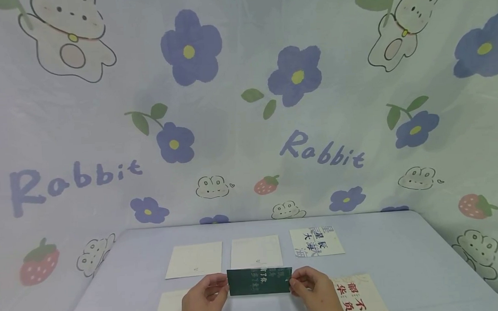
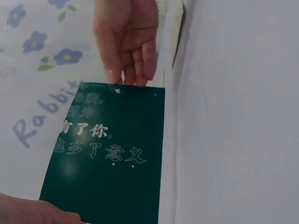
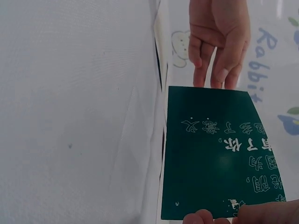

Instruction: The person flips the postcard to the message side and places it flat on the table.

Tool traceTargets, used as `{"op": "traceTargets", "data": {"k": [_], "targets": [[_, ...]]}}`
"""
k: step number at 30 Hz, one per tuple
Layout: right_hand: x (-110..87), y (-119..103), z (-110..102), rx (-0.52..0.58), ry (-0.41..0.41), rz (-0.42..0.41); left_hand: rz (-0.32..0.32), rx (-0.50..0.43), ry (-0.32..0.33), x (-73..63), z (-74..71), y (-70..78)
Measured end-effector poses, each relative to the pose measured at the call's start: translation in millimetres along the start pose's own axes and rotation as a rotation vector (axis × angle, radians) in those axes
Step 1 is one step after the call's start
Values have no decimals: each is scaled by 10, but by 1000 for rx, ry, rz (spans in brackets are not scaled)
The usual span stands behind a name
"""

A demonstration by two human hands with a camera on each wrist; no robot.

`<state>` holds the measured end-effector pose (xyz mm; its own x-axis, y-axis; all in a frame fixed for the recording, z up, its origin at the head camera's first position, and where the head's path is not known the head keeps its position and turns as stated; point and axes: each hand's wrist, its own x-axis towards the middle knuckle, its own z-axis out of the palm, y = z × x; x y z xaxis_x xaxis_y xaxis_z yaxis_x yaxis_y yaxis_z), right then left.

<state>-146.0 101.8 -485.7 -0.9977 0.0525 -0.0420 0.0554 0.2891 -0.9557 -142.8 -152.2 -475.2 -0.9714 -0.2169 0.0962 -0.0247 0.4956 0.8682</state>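
Observation:
A dark green card [image 1: 242, 283] with white and outlined Chinese lettering is held up off the table between both hands, tilted toward the head camera. My left hand [image 1: 206, 300] pinches its left end; my right hand [image 1: 315, 292] pinches the right end. In the left wrist view the green card [image 2: 112, 163] fills the lower middle, with the right hand [image 2: 128, 42] at its far edge. The right wrist view shows the card [image 3: 210, 163] from the other side, the left hand [image 3: 219, 42] gripping its far edge.
Two plain cream cards [image 1: 194, 260] [image 1: 256, 251] lie at the back, beside a card with dark blue characters [image 1: 318, 242]. A cream card [image 1: 169, 309] lies partly behind the left hand, and a card with red characters [image 1: 359, 295] behind the right. A rabbit-print cloth [image 1: 239, 128] hangs behind the table.

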Motion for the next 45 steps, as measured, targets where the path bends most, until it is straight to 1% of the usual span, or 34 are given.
{"op": "traceTargets", "data": {"k": [5, 12, 16, 24, 29, 36, 45], "targets": [[-3, -28, -2, 30, 10, 29, 4, 1, 9, -1, 5, -7], [-7, -29, -31, 100, -26, 13, 15, -35, 15, -5, 8, -3], [-4, -27, -50, 118, -36, 13, 13, -49, 13, -12, 3, 1], [21, -18, -52, 145, -47, 46, 6, -86, 0, -20, -25, 9], [24, -17, -62, 148, -46, 59, -6, -116, 9, -18, -23, -5], [23, -26, -71, 179, -63, 83, -48, -175, 18, -21, -6, -21], [20, -27, -104, 174, -70, 95, -86, -192, 35, -6, 22, -4]]}}
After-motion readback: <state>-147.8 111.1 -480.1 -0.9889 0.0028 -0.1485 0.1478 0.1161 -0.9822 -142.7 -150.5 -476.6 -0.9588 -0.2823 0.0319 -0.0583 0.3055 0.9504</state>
